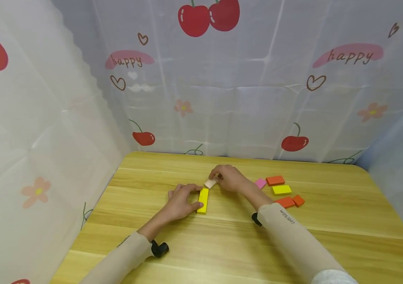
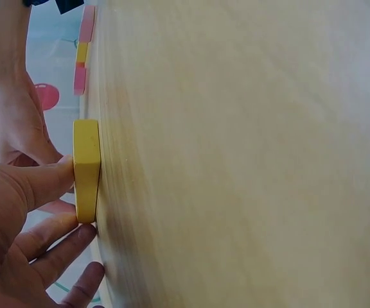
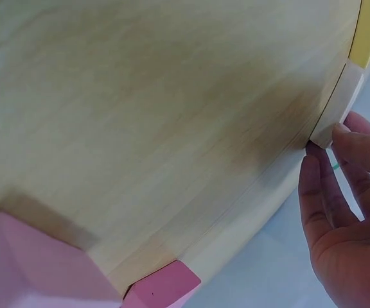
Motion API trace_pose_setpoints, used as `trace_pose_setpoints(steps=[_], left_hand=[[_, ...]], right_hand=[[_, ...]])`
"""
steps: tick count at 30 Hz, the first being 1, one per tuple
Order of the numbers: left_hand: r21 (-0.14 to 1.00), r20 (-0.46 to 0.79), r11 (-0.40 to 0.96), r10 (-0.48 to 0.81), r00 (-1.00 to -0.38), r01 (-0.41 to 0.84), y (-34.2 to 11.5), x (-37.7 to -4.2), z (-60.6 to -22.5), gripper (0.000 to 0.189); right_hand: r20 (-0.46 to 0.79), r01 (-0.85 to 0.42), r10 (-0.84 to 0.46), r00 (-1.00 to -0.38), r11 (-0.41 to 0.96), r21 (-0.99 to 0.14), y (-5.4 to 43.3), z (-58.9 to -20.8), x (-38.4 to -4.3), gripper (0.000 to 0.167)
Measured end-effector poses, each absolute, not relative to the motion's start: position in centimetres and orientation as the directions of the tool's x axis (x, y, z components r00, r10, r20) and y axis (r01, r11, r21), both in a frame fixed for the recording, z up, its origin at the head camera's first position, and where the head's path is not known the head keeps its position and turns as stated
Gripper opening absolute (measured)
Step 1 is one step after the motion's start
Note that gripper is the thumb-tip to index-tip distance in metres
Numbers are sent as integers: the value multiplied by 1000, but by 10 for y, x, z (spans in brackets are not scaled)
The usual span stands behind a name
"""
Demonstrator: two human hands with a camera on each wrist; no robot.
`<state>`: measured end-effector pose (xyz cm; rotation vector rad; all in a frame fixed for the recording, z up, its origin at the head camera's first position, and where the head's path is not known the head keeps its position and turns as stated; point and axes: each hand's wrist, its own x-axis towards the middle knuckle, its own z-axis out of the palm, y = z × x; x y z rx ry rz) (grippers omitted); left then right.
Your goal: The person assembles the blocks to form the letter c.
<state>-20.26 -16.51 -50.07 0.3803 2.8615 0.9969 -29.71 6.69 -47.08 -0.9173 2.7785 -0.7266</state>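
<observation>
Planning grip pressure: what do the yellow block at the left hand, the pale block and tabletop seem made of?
Yellow block: probably painted wood, satin finish; even, opaque colour and softened edges, though plastic is possible.
Pale block: likely bare wood, matte; beige colour without gloss, grain too small to tell.
Tabletop: wood or wood-look laminate, smooth; streaked grain with a faint sheen.

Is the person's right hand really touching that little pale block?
Touching. The right wrist view shows it: the right hand's thumb tip presses against the end of the pale block, with no gap visible.
</observation>
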Motion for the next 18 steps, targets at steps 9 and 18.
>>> trace_pose_setpoints(steps=[9,18], left_hand=[[626,-2,753,262,-965,203,-165,-203,-502,50],[632,5,747,263,-965,207,-165,-203,-502,49]], right_hand=[[36,-532,-593,-805,691,-489,65,-474,-299,29],[43,-528,-589,-807,687,-499,61,-476,-298,31]])
